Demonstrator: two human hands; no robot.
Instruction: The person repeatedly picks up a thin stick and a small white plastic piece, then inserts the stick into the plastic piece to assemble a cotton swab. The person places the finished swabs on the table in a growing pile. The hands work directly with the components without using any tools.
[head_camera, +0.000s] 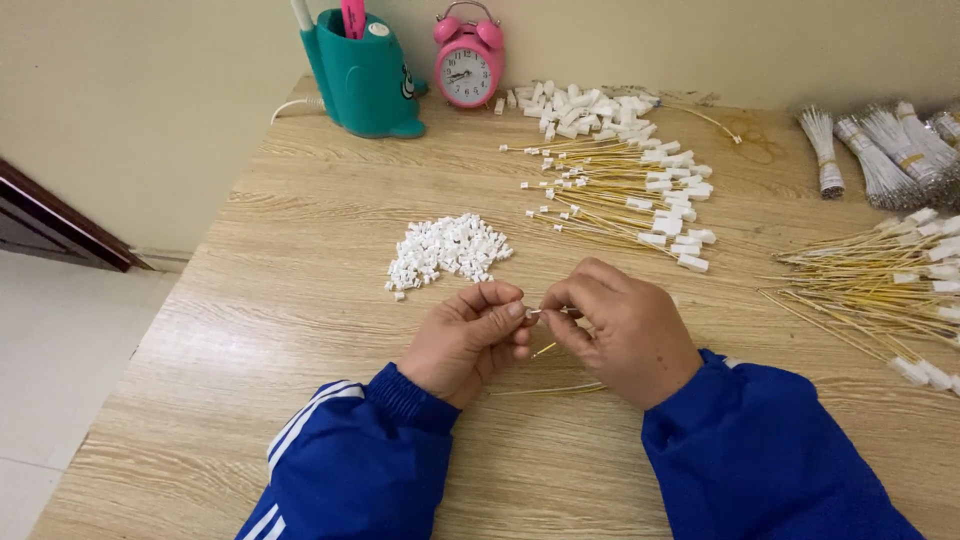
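Note:
My left hand (468, 338) and my right hand (622, 330) meet over the wooden table (300, 330), fingertips pinched together on a small white plastic connector (533, 313). A thin yellow wire (545, 350) hangs down from between the fingers, and its length (545, 389) lies on the table under my hands. Both wrists wear blue sleeves with white stripes. A heap of small white connectors (447, 250) lies just beyond my left hand.
Yellow wires with white plugs (625, 195) are spread at the back centre, with more of these wires (890, 275) at the right. Bundles of silver wires (880, 150) lie back right. A teal pen holder (362, 75) and a pink alarm clock (468, 62) stand by the wall.

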